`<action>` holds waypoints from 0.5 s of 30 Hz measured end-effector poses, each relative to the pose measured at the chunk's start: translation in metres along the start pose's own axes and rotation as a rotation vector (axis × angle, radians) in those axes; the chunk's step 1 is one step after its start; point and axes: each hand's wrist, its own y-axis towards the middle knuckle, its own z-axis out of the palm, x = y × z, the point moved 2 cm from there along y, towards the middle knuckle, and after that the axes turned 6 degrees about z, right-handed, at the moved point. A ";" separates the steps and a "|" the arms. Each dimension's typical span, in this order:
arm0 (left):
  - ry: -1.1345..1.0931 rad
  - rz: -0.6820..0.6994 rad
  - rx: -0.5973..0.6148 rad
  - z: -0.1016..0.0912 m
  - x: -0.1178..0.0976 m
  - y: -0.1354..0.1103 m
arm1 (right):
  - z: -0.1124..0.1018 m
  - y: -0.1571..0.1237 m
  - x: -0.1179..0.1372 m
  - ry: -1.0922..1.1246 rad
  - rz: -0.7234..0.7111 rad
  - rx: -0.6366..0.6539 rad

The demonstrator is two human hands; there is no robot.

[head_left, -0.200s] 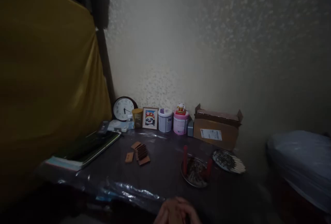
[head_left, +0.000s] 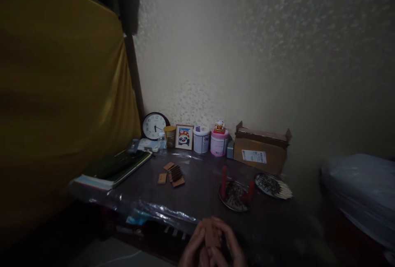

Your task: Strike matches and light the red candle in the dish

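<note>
Here we are, both grips together: left hand (head_left: pixel 194 244) and right hand (head_left: pixel 231 240) clamped on the brown piece (head_left: pixel 211 234) by the desk's (head_left: pixel 202 184) near edge, long axis running forward; the pile (head_left: pixel 175 174) sits ahead, leftward, nearer the left.

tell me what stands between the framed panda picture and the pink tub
In the head view, a white-lidded tub stands between the framed panda picture and the pink tub.
</note>
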 end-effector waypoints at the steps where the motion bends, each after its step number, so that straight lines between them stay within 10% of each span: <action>1: -0.028 -0.010 -0.009 0.001 0.001 -0.001 | 0.000 0.000 0.002 0.001 0.024 0.026; 15: -0.068 0.047 0.005 0.006 0.004 -0.003 | 0.002 -0.002 0.000 0.017 0.054 0.095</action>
